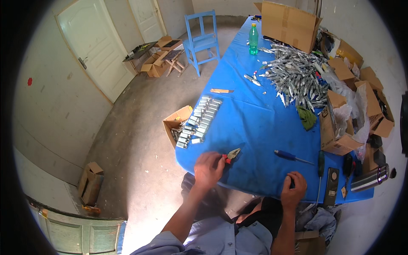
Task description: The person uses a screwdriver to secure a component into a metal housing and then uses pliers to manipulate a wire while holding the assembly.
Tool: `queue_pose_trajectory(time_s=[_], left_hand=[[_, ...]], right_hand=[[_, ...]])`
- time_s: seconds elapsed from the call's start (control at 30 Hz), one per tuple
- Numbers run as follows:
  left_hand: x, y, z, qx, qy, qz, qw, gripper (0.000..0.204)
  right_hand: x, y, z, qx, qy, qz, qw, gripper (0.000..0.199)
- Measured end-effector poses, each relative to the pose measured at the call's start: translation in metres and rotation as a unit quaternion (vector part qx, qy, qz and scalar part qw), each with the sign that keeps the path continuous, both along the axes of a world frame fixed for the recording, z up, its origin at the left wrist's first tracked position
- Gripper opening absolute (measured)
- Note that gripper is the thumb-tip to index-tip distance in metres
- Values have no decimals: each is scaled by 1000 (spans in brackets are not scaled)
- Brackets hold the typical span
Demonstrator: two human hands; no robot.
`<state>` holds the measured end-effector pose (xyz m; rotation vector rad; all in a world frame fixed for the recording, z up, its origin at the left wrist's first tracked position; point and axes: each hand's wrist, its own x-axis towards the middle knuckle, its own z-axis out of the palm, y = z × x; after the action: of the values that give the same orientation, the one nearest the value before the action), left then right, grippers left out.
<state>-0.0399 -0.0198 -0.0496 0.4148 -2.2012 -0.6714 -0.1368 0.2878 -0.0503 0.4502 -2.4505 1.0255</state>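
My left hand point(208, 171) is at the near left edge of the blue-covered table, its fingers closed round the red handles of a pair of pliers point(233, 154). The metal jaws point away to the right. My right hand point(294, 187) rests by the table's front edge with its fingers curled; a dark spot shows between them, too small to make out. Beyond it lies a screwdriver point(285, 155) with a blue handle. Rows of small silver metal pieces point(199, 119) line the left edge of the table.
A big heap of grey and silver parts point(293, 74) covers the far right, beside a green bottle point(253, 39) and a large carton point(289, 25). Near right are a dark-handled screwdriver point(321, 163), a dark flat bar point(331, 187) and a steel flask point(370, 178). An open box point(172, 123) stands left of the table.
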Motion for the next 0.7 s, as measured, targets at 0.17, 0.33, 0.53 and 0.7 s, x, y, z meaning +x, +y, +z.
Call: queue_pose_trajectory(time_s=[0.17, 0.33, 0.53, 0.7], left_hand=[[0, 0, 1, 6, 4, -2, 1000, 11], [1, 0, 1, 9, 7, 0, 1000, 12], [2, 1, -1, 18, 2, 5, 1000, 14], [-3, 3, 0, 28, 6, -8, 1000, 13]], right_hand=[[0, -1, 32, -129, -109, 41, 985, 13], [12, -28, 101, -162, -29, 97, 982, 23], [43, -65, 200, -254, 58, 202, 944, 42], [76, -80, 267, -300, 134, 303, 894, 42]])
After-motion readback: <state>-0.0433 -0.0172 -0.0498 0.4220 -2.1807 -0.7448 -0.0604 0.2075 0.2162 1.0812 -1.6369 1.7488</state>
